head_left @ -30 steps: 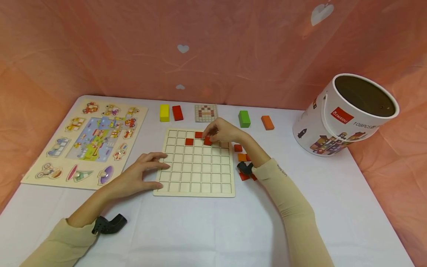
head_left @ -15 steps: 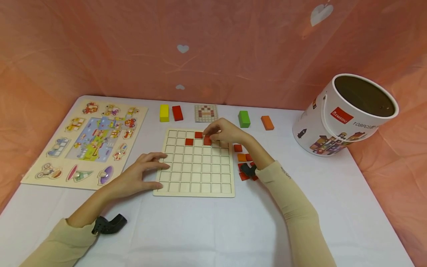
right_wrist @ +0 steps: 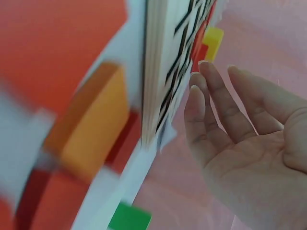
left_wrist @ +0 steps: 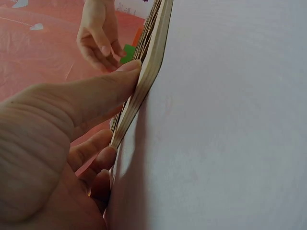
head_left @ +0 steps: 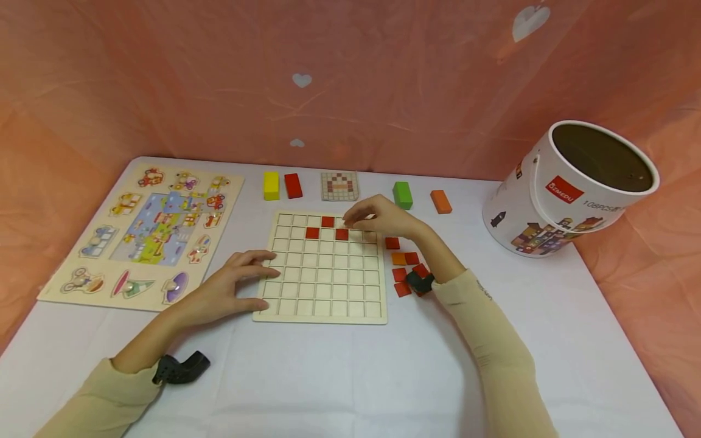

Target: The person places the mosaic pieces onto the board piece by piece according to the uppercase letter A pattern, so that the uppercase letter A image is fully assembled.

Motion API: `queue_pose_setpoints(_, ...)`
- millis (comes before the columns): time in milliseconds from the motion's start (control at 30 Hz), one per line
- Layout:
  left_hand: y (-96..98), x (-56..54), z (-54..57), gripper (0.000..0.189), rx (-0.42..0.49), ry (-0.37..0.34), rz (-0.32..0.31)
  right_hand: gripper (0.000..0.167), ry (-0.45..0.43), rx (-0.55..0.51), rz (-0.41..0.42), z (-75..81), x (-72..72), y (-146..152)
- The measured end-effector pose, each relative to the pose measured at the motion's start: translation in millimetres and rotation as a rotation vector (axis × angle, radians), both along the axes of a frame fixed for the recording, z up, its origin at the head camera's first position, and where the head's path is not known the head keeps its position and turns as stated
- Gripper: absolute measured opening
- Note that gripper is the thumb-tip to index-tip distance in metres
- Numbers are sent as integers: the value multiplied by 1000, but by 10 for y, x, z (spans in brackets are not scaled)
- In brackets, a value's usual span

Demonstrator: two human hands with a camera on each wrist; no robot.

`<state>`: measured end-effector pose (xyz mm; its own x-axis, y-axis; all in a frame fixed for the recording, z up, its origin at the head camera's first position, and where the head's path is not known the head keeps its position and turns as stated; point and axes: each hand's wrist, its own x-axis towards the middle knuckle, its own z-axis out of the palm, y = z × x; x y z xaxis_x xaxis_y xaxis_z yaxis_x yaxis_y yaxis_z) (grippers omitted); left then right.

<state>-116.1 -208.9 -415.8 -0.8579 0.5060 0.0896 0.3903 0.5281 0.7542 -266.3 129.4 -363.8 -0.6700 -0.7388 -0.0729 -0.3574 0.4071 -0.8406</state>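
A pale wooden grid board [head_left: 325, 275] lies flat on the white table. Three red square tiles sit in its upper cells: one in the top row [head_left: 327, 222] and two in the second row, a left tile [head_left: 312, 233] and a right tile [head_left: 342, 234]. My left hand [head_left: 219, 291] rests at the board's left edge, thumb and fingers spread and touching it, as the left wrist view [left_wrist: 62, 124] also has it. Over the upper right cells hovers my right hand [head_left: 386, 219], fingers loosely bent; in the right wrist view nothing is between the fingertips [right_wrist: 195, 98].
Right of the board lie several loose red tiles [head_left: 392, 243] and an orange tile [head_left: 398, 259]. Behind stand yellow [head_left: 271, 186], red [head_left: 293, 186], green [head_left: 402, 196] and orange blocks [head_left: 440, 202], plus a pattern card [head_left: 339, 186]. A picture puzzle [head_left: 164, 231] is left, a white bucket [head_left: 539, 201] right.
My right hand has let go of the red tile, which now sits in the second row, and has moved slightly right and away from it. The left hand has stayed put.
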Motion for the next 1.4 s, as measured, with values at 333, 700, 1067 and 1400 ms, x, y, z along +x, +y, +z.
queue_pose_setpoints(333, 11, 5, 0, 46, -4, 0, 7, 31, -40, 80, -145, 6, 120, 613)
queue_pose_setpoints(700, 7, 15, 4, 46, -4, 15, 3, 30, -24, 120, -113, -136, 173, 705)
queue_pose_setpoints(1067, 2, 0, -18, 45, 0, 24, 4, 24, 45, 106, -108, -201, 175, 678)
queue_pose_setpoints(1400, 10, -2, -20, 45, 3, 26, 2, 10, 54, 82, -57, -52, 154, 495)
